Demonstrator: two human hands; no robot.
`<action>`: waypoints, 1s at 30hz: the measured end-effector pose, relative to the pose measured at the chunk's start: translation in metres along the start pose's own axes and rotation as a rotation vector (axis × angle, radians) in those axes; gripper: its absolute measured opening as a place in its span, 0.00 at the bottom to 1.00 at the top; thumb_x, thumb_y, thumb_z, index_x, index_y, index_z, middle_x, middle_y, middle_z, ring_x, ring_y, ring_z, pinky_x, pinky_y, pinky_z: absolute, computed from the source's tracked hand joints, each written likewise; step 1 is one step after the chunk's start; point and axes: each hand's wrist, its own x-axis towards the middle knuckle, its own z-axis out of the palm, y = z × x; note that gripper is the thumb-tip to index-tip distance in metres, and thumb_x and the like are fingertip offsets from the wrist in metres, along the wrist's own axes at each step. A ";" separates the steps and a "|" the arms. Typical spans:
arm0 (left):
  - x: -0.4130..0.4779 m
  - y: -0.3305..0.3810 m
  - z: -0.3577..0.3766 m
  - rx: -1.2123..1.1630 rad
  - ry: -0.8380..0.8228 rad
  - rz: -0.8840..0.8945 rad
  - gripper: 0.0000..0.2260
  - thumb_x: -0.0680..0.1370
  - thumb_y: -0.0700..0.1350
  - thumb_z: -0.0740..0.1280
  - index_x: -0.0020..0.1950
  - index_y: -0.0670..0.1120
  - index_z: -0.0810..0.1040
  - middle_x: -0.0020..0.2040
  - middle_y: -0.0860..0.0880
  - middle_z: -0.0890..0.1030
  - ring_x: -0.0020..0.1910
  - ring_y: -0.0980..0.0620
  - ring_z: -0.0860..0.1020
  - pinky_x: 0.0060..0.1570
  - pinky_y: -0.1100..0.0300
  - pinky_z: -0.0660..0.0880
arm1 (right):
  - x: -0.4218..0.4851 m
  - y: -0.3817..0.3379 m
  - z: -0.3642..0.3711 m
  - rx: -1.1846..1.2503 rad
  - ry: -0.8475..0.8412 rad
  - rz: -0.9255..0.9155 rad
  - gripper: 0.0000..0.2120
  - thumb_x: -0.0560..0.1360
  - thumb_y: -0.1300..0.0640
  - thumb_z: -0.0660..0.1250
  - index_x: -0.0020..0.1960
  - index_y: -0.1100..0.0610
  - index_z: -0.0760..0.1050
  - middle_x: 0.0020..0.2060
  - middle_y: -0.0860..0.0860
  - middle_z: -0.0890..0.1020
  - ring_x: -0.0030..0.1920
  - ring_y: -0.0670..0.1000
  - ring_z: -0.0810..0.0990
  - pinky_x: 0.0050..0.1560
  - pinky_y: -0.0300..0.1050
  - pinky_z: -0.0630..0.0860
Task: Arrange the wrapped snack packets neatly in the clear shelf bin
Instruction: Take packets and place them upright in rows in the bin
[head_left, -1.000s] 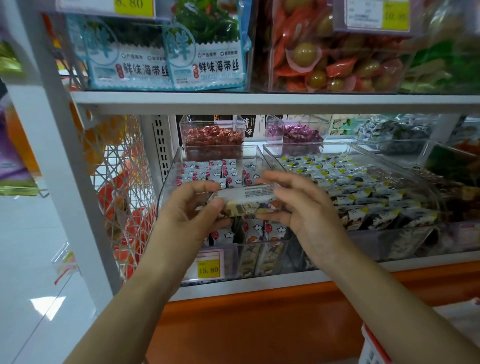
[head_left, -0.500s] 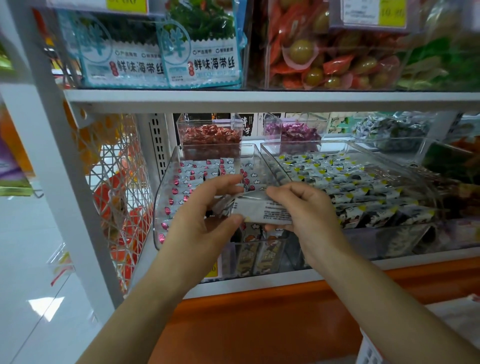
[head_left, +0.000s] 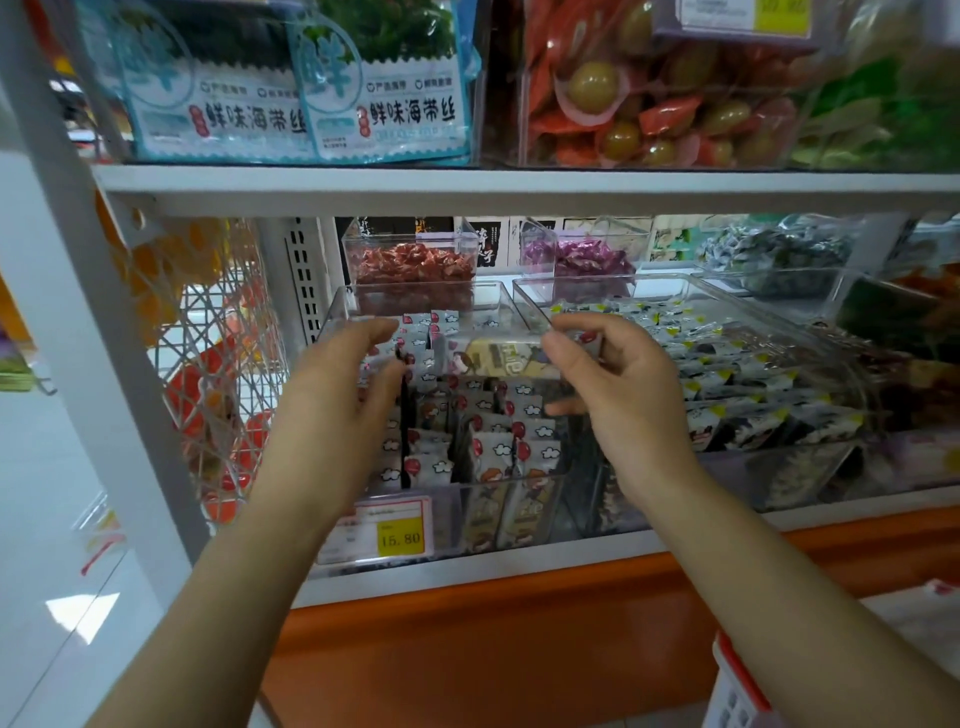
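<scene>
Wrapped snack packet, pale, flat and oblong in glossy film with a cartoon print, lying crosswise at frame centre on top of the upright rows of white packets with red and cloud prints inside the clear plastic shelf bin. Right hand at the packet's right end, thumb and forefinger curled together at the film's edge; impossible to tell whether pinching it or just clear of it. Left hand spread and slack to the left of centre, gripping nothing, fingertips near the left rows and apart from the loose packet. Probably very light, judging by how it sits without bending the rows beneath. Film likely slick and crinkly, so prone to sliding from a loose pinch; contents probably soft or brittle, so no hard squeezing across the middle. Best taken by the 2 short ends, on the crimped seals, 1 hand per end, then tipped upright and slid into a gap in the rows. Gaps visible as dark slots between rows, lower centre of the bin. Risk of toppling neighbouring packets when pressing in, since these stand loosely. Yellow price tag below, on the bin's front, and a second clear bin of yellow-and-black packets just beside, to the right.
</scene>
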 end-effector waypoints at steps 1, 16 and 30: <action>0.002 -0.002 0.002 0.079 -0.037 0.036 0.16 0.79 0.44 0.61 0.67 0.48 0.71 0.64 0.47 0.75 0.64 0.51 0.69 0.61 0.57 0.64 | 0.000 0.001 -0.001 -0.030 0.019 -0.008 0.08 0.74 0.56 0.68 0.53 0.51 0.76 0.42 0.48 0.78 0.39 0.43 0.82 0.32 0.40 0.80; 0.011 -0.017 0.031 0.557 -0.564 0.033 0.28 0.78 0.60 0.40 0.74 0.52 0.59 0.74 0.54 0.61 0.75 0.56 0.51 0.72 0.43 0.39 | 0.003 0.005 0.002 -0.056 0.034 -0.004 0.10 0.75 0.57 0.67 0.53 0.48 0.70 0.44 0.51 0.77 0.31 0.48 0.81 0.36 0.47 0.81; 0.000 -0.017 0.012 0.448 -0.514 0.086 0.22 0.79 0.60 0.45 0.65 0.56 0.69 0.60 0.52 0.63 0.63 0.54 0.56 0.70 0.51 0.52 | 0.044 0.006 0.065 -0.679 -0.414 -0.205 0.14 0.72 0.56 0.71 0.55 0.58 0.74 0.48 0.53 0.77 0.44 0.48 0.73 0.39 0.40 0.66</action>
